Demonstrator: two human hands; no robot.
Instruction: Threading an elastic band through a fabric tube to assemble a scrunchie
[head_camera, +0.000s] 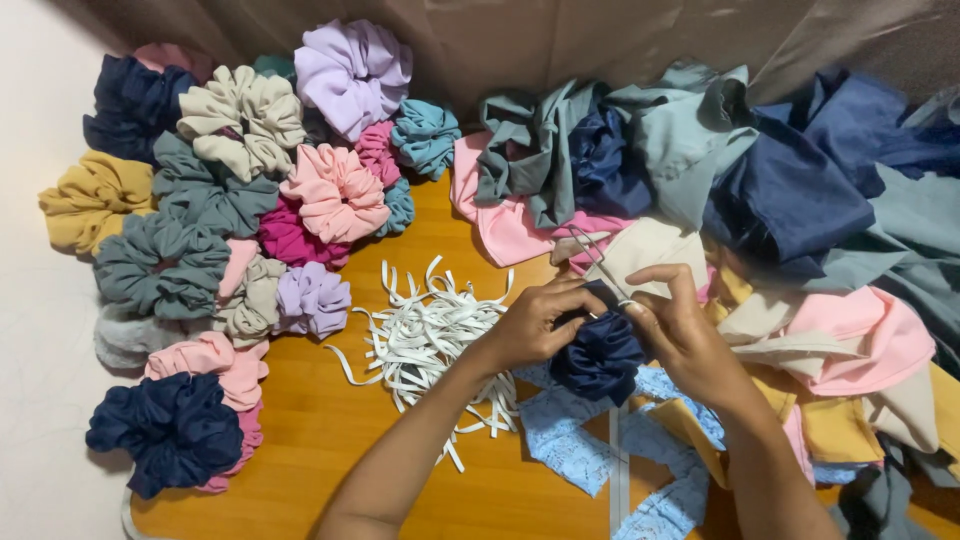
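At table centre, left hand (535, 322) and right hand (672, 328) both pinch a navy scrunchie (600, 357), fingers closed on its gathered cloth. A wire threader (590, 252) sticks up between them. Step, as I judge: elastic nearly through. Next calls for a steady pull, ends kept pinched. Elastic strips (425, 335) lie just left.

No packages, labels, signs or screens were seen; only cloth goods were laid out on the worktop (330, 420).
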